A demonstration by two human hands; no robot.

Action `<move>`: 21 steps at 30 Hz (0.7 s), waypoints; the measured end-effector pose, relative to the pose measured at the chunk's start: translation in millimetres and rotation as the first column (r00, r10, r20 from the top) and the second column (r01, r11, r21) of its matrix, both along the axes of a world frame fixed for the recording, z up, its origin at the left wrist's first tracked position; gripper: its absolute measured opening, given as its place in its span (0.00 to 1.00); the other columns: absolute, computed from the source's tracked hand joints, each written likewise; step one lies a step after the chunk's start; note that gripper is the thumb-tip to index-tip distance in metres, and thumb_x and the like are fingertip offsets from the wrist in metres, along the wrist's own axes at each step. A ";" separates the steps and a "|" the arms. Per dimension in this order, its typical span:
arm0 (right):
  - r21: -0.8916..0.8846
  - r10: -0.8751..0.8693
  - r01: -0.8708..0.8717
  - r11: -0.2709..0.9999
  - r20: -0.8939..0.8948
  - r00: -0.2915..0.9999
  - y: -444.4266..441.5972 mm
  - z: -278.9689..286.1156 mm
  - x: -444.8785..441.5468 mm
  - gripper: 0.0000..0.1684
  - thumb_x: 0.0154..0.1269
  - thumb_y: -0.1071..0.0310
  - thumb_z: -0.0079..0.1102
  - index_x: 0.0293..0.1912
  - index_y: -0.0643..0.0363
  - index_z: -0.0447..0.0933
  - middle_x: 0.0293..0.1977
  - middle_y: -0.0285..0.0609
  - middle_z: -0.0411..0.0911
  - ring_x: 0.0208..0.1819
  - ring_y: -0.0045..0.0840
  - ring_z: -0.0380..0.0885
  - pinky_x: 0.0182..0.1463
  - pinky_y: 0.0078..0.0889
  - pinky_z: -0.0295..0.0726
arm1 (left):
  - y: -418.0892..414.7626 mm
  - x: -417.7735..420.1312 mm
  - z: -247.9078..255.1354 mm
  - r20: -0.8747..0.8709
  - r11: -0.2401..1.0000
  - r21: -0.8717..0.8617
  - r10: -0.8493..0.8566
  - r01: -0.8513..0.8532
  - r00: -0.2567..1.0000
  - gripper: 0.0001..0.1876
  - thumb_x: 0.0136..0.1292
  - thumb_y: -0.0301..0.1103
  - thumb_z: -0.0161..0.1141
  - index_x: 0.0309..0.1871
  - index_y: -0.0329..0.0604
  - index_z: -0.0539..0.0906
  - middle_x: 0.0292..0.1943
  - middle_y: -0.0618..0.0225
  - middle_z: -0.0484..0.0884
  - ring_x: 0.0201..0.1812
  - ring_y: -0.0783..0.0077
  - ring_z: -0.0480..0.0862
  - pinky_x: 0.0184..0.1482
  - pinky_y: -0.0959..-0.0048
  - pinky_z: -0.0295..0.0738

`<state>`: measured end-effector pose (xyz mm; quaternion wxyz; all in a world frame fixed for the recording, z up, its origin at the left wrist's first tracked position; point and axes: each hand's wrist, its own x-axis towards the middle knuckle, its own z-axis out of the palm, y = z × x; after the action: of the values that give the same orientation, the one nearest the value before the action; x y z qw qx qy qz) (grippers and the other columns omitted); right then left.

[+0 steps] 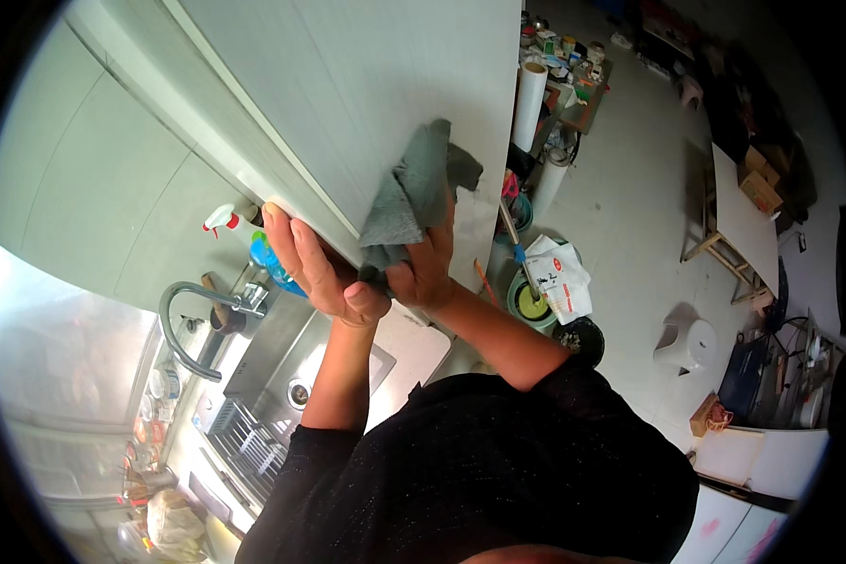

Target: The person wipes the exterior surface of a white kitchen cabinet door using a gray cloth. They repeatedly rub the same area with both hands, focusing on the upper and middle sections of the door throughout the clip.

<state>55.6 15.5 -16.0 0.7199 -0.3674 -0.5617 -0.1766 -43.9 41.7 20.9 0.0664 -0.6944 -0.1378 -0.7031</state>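
Observation:
My right hand [426, 271] grips a grey-green cloth [412, 194] against the pale panel [366, 77] of a tall cabinet or appliance. Part of the cloth hangs past my fingers, with a darker fold at its right side. My left hand [324, 271] is raised at the panel's left edge, fingers extended and spread a little from the thumb, close beside the cloth's lower end. It holds nothing visible. Whether its fingertips touch the edge I cannot tell. Left of it stands a spray bottle [271, 264] with a white and red trigger head.
A curved metal faucet [176, 331] rises by a steel sink [317, 352] with a drying rack [250, 437] at lower left. Buckets [525, 299], a mop handle [513, 229] and a white plastic bag [560, 278] stand right of the panel. A white stool [687, 345] is farther right.

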 end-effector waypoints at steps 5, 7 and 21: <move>-0.174 -0.069 0.052 0.983 -0.091 0.993 -15.5 -45.3 -12.0 0.36 0.76 0.45 0.39 0.65 0.65 0.73 0.71 0.64 0.62 0.71 0.63 0.59 0.72 0.62 0.58 | -1.0 -4.3 -0.4 -0.038 1.000 0.027 0.016 -0.015 0.999 0.36 0.77 0.52 0.40 0.75 0.27 0.63 0.76 0.34 0.56 0.75 0.33 0.61 0.74 0.40 0.54; -0.245 -0.089 0.059 0.968 -0.112 0.990 -21.0 -60.6 -16.1 0.37 0.77 0.45 0.37 0.69 0.65 0.69 0.72 0.65 0.59 0.72 0.63 0.58 0.72 0.62 0.57 | -3.3 -11.6 6.6 -0.112 0.995 0.057 0.082 -0.076 0.990 0.34 0.77 0.48 0.45 0.74 0.26 0.63 0.76 0.36 0.56 0.76 0.37 0.60 0.74 0.42 0.54; -0.481 -0.264 -0.146 0.865 -0.682 0.683 8.5 -155.1 6.5 0.34 0.84 0.52 0.34 0.78 0.62 0.52 0.75 0.57 0.53 0.78 0.49 0.51 0.79 0.44 0.50 | 6.8 -8.7 25.0 -0.240 0.969 0.248 0.060 0.002 0.969 0.26 0.71 0.32 0.51 0.70 0.27 0.70 0.78 0.34 0.45 0.81 0.34 0.45 0.79 0.43 0.41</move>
<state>62.1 24.0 -171.1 0.7560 -0.5980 -0.2418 0.1111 -52.6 48.6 46.0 0.1790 -0.7604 -0.0503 -0.6223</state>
